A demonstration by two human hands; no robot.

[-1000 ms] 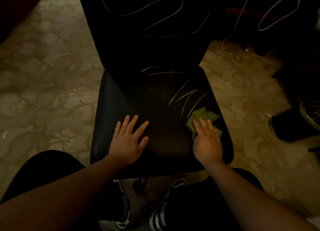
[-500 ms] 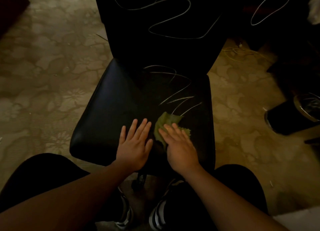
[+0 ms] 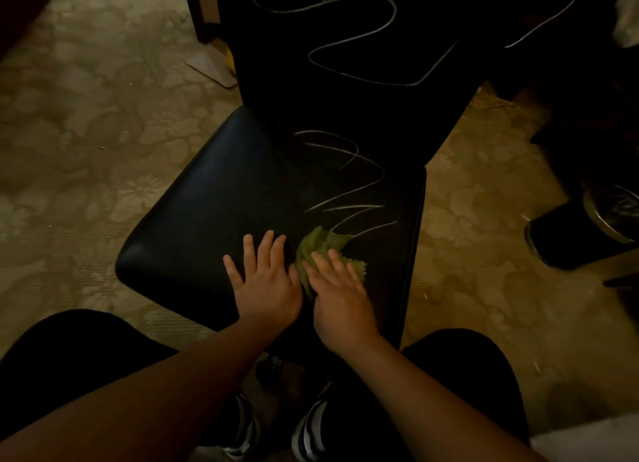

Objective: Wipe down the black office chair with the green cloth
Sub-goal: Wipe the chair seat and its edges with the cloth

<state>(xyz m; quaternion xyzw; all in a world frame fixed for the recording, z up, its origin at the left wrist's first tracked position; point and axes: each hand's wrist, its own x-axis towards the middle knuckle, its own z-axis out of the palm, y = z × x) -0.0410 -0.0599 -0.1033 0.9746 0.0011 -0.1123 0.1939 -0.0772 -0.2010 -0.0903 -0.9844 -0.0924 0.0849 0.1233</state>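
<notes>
The black office chair (image 3: 224, 202) stands in front of me, its seat and backrest streaked with pale scribbled lines. A crumpled green cloth (image 3: 320, 245) lies on the seat near its front middle. My right hand (image 3: 340, 297) presses flat on the cloth, fingers spread, covering its near part. Just left of the cloth, my left hand (image 3: 266, 281) rests flat on the bare seat with fingers apart, its thumb side almost touching the right hand.
Patterned beige carpet (image 3: 86, 133) surrounds the chair. A dark bin (image 3: 587, 233) with a shiny rim sits on the floor at the right. Cardboard (image 3: 212, 64) lies behind the chair at the left. My knees and striped shoes (image 3: 307, 434) are below the seat's front edge.
My right hand has slid the cloth from the seat's right edge leftward to the middle, beside my left hand. The view has shifted so the chair sits further right.
</notes>
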